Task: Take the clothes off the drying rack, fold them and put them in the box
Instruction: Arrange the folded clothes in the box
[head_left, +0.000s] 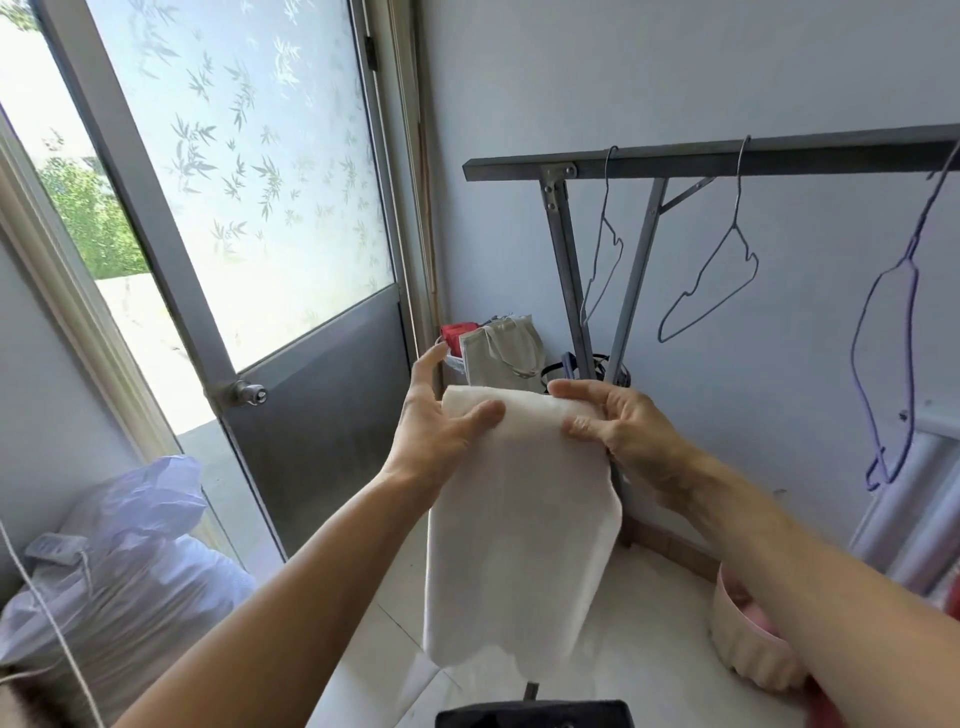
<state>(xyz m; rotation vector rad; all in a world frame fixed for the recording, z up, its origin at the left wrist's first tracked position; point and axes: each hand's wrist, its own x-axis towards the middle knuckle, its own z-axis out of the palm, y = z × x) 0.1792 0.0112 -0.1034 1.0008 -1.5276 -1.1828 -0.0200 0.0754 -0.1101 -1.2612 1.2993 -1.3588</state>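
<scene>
White cloth (519, 519) hangs at the centre of the view, held up in front of the person by both hands along its folded top edge, its lower end dangling free above the pale floor. Left hand (441, 431) grips the top corner at about 10 o'clock from the cloth's middle — thumb laid across the front, fingers reaching up behind. Right hand (613, 426) pinches the opposite corner at about 1 o'clock, thumb and fingers closed on the fabric.

Drying rack (727, 161) stands behind at 2 o'clock, its dark bar carrying bare wire hangers (717, 280). Down at 4 o'clock a pinkish ribbed basket (748, 644) sits partly hidden by the right forearm. At 12 o'clock, past the hands, a canvas tote bag (504, 348) rests in the corner — beside the metal door (311, 374).
</scene>
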